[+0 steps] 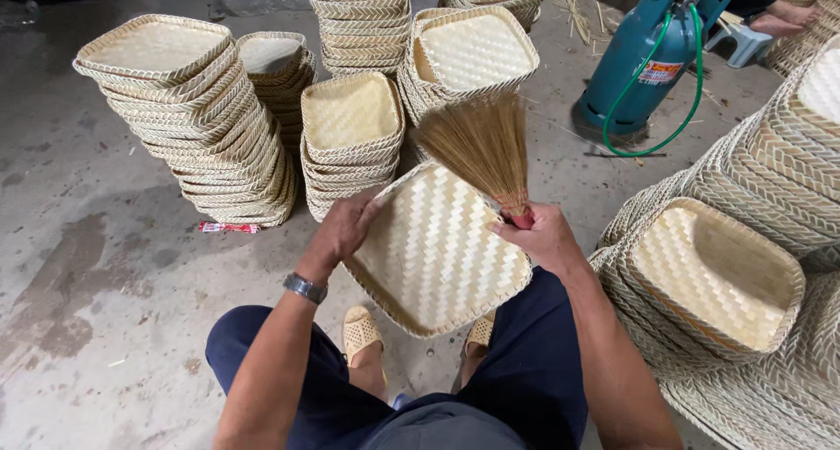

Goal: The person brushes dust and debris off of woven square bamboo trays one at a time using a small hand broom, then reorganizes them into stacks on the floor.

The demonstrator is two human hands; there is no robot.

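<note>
From the head view, the left hand [343, 229] grips the rim of a woven tray [435, 250] tilted above the knees. The right hand [541, 236] is clenched around a small straw brush [479, 148], its bristles fanning over the tray's far edge. Stacks of trays [201, 126] stand on the concrete floor [87, 266].

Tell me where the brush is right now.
In the head view the brush is right of centre, gripped in the right hand, its bristles fanned above the tray that the left hand holds.

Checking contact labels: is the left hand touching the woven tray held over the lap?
Touching. The head view shows the left hand gripping the upper-left rim of the woven tray, fingers wrapped over its edge.
</note>
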